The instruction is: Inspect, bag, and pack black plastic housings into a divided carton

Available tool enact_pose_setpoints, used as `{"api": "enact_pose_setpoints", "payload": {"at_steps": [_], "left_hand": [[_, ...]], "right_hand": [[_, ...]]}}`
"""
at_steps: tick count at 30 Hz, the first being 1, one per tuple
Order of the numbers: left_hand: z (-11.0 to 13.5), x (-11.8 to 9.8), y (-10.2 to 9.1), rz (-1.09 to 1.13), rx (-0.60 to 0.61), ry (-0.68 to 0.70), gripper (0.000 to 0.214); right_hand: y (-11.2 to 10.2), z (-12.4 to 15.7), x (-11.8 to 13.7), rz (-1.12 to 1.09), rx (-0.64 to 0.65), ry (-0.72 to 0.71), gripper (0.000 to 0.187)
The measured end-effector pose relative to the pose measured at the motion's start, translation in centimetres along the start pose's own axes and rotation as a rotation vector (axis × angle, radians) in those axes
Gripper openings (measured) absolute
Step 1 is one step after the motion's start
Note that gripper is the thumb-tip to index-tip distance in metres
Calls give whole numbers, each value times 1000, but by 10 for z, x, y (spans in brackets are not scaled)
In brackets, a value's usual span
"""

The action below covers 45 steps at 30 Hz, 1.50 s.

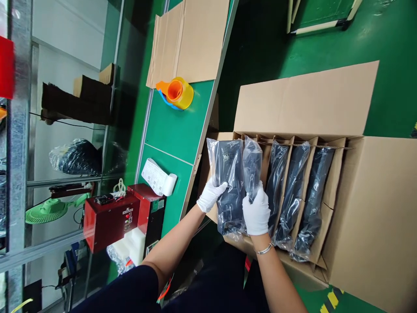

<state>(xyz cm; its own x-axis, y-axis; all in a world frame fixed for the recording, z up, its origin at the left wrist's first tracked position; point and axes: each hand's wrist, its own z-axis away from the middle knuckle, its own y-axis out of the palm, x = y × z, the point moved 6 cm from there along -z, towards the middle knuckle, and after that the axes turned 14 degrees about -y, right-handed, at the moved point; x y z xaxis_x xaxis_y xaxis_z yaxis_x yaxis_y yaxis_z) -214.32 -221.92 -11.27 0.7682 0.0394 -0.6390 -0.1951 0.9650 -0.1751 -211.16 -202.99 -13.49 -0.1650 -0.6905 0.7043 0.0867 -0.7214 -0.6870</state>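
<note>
My left hand, in a white glove, grips the edge of a flat black part in a clear plastic bag, its thumb lying over the front. My right hand, gloved too, is closed around the lower end of a narrower bagged dark part just beside it. Both are held over the left end of an open cardboard box. Several more bagged black parts stand in the box between cardboard dividers. What exactly the black parts are, I cannot tell.
A green workbench on the left bears flattened cardboard, a yellow and orange tape dispenser, a label roll and a red machine. The box flaps stand spread outward. A pale tubular frame stands on the green floor behind.
</note>
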Motion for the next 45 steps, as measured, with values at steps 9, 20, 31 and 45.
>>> {"api": "enact_pose_setpoints", "payload": {"at_steps": [9, 20, 31, 45], "left_hand": [[-2, -3, -14, 17, -72, 57, 59], [-2, -1, -12, 23, -50, 27, 60], [-9, -29, 13, -456, -334, 97, 22], [0, -17, 34, -625, -382, 123, 21]], "right_hand": [[9, 23, 58, 91, -158, -528, 49], [17, 23, 57, 55, -147, -503, 44], [-1, -1, -4, 205, -88, -243, 51], [0, -22, 8, 345, 324, -53, 73]]}}
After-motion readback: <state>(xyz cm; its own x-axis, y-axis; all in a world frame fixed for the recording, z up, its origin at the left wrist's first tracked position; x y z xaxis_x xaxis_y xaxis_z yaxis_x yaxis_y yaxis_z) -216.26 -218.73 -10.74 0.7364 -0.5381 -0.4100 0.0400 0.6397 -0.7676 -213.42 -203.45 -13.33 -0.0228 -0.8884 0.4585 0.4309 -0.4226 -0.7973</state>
